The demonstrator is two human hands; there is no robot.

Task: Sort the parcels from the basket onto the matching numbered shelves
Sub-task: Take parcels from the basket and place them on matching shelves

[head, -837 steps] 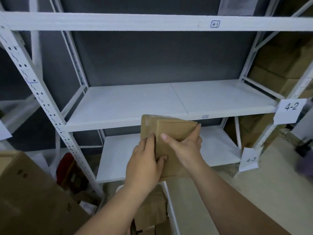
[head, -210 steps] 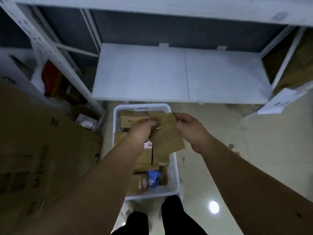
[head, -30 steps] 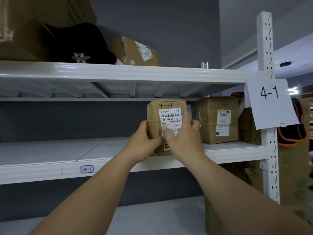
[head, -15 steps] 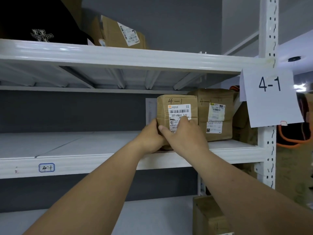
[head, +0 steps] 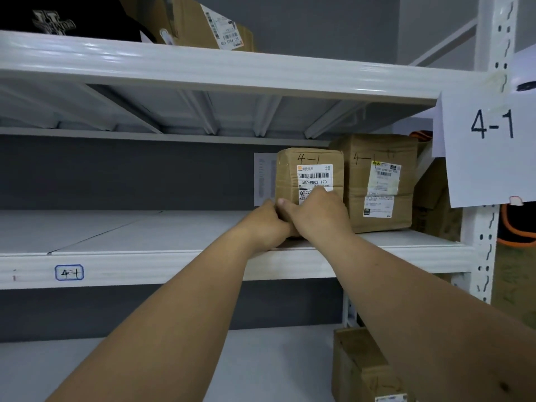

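A brown parcel [head: 310, 172] with "4-1" handwritten on top and a white barcode label stands upright on the white shelf [head: 121, 236] marked 4-1. My left hand [head: 265, 224] grips its lower left corner. My right hand [head: 317, 214] holds its lower front, fingers over the label. Its right side is against a larger brown parcel [head: 380, 184], also marked 4-1. The basket is out of view.
A paper sign "4-1" [head: 490, 152] hangs on the right upright. A small blue 4-1 tag [head: 69, 272] is on the shelf's front edge. The shelf above carries a box [head: 200, 24] and a black item [head: 58, 15]. Another box [head: 365, 369] sits on the lower shelf.
The parcel has gone further back onto the shelf and now stands beside the larger parcel. Both hands slid lower on it.
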